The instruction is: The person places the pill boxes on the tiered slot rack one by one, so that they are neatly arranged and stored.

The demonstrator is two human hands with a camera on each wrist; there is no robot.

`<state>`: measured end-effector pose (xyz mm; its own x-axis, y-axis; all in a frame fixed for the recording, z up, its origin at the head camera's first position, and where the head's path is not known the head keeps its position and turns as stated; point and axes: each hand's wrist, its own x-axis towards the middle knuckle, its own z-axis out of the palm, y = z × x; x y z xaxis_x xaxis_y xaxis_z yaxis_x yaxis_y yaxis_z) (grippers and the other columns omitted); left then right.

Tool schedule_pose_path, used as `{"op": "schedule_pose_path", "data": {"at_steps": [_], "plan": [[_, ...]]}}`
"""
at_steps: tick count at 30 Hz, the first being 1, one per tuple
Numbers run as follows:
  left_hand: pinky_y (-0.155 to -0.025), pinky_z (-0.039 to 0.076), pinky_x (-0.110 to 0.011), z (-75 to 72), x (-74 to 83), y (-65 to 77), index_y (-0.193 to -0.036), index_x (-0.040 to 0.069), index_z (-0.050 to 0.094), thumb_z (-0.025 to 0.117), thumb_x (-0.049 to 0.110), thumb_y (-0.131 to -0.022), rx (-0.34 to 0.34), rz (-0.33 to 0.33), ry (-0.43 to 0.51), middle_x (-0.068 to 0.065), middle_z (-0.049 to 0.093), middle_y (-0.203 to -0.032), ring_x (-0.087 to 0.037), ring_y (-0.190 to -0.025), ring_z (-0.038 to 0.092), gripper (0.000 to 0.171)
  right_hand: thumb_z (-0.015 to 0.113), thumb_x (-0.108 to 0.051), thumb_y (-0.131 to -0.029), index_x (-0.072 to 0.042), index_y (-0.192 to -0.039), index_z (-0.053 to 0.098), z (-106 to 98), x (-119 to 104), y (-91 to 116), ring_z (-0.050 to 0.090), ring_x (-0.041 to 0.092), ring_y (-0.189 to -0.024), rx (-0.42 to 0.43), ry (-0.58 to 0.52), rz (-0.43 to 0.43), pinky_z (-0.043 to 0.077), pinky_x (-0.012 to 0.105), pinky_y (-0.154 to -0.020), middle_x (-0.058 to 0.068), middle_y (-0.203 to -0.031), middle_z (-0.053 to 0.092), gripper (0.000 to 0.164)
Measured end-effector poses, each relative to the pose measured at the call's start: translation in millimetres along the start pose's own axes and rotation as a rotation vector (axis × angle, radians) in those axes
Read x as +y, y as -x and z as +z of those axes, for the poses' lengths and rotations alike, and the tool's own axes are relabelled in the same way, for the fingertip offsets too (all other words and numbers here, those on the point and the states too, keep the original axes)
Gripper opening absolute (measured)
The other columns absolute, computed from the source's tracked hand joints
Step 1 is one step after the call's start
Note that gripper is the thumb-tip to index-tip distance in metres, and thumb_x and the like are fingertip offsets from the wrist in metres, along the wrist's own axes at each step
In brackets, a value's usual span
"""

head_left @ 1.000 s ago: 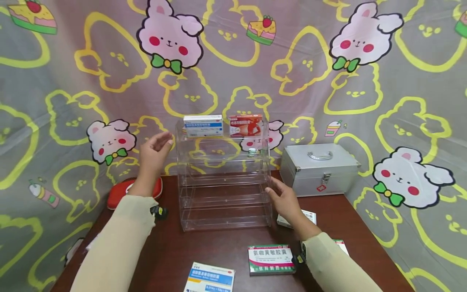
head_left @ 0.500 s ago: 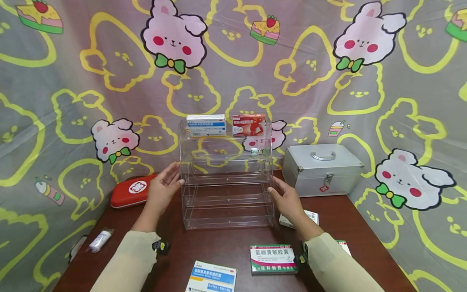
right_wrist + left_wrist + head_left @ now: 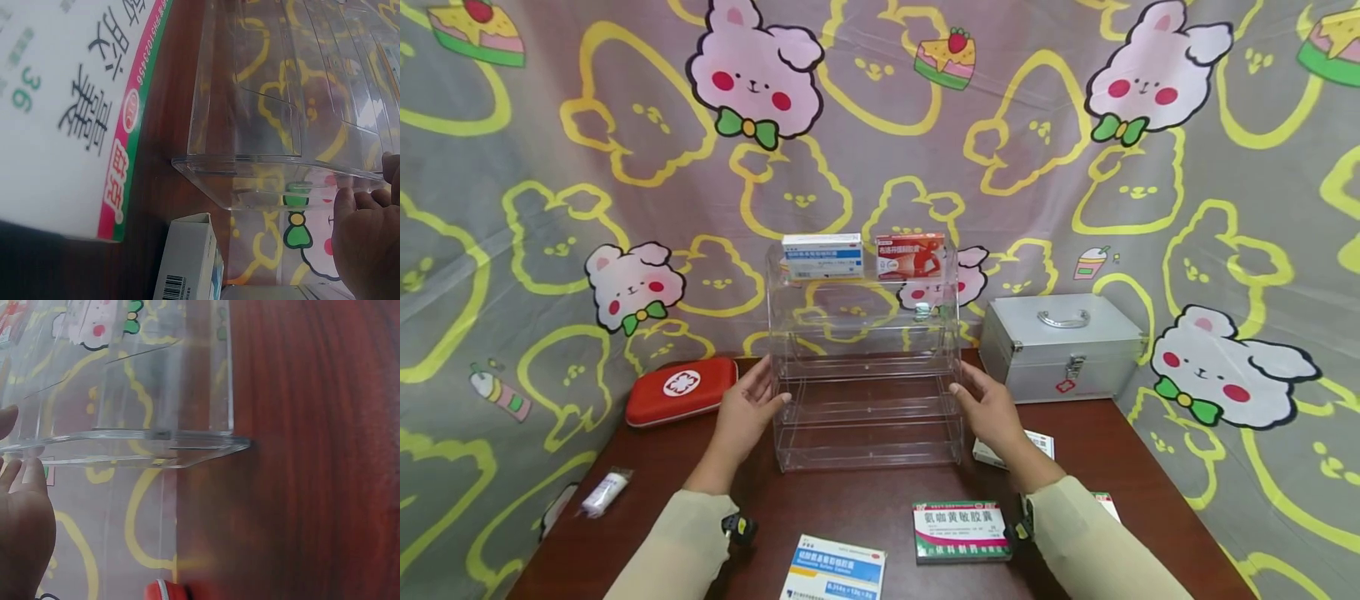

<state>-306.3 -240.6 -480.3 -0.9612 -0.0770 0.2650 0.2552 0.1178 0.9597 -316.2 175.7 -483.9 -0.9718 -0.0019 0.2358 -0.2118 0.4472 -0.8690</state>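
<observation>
A clear acrylic tiered rack stands on the table, a white-and-blue medicine box and a red medicine box on its top tier. My left hand holds the rack's left side panel, thumb at the front edge and fingers along the outside. On the opposite side my right hand holds the right panel the same way. The left wrist view shows the left fingers against the clear panel. Right fingers touch the other panel in the right wrist view.
A silver metal case stands back right, a red zip pouch back left. A wrapped white roll lies at left. In front are a blue-and-white box, a green-and-white box and a small white box.
My left hand has come down from beside the rack's upper left to its left panel and now holds it. My right hand stays at the right panel. The rack looks unmoved.
</observation>
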Motion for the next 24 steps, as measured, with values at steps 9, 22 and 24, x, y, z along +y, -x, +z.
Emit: {"op": "schedule_pose_path", "data": {"at_steps": [9,22,24], "plan": [[-0.112,0.046,-0.014,1.9,-10.5,-2.0,-0.164,-0.004,0.044,0.079,-0.004,-0.097,0.025,0.027,0.033,-0.024,0.046,-0.168,-0.038,-0.155,0.044,0.076,0.07,-0.027,-0.109,-0.014,-0.162,0.054,-0.8,1.2,-0.6,0.065,0.035,-0.139,-0.009,-0.015,0.005,0.059,0.054,-0.109,0.015,-0.154,0.065,0.056],[-0.115,0.047,-0.017,9.0,-14.9,0.0,-0.164,-0.004,0.043,0.07,-0.011,-0.099,0.051,-0.012,0.171,-0.022,0.043,-0.17,-0.037,-0.158,0.039,0.071,0.071,-0.021,-0.108,-0.011,-0.161,0.054,-1.4,3.9,-2.9,0.065,0.038,-0.139,-0.003,-0.044,-0.01,0.059,0.056,-0.11,0.018,-0.155,0.064,0.056],[-0.115,0.047,-0.017,9.5,-15.0,0.3,-0.164,-0.004,0.044,0.071,-0.011,-0.099,0.057,-0.011,0.165,-0.022,0.044,-0.169,-0.036,-0.158,0.04,0.07,0.071,-0.02,-0.108,-0.01,-0.161,0.054,-2.3,4.7,-2.9,0.064,0.039,-0.141,-0.009,-0.06,-0.018,0.058,0.056,-0.111,0.019,-0.156,0.063,0.056]]}}
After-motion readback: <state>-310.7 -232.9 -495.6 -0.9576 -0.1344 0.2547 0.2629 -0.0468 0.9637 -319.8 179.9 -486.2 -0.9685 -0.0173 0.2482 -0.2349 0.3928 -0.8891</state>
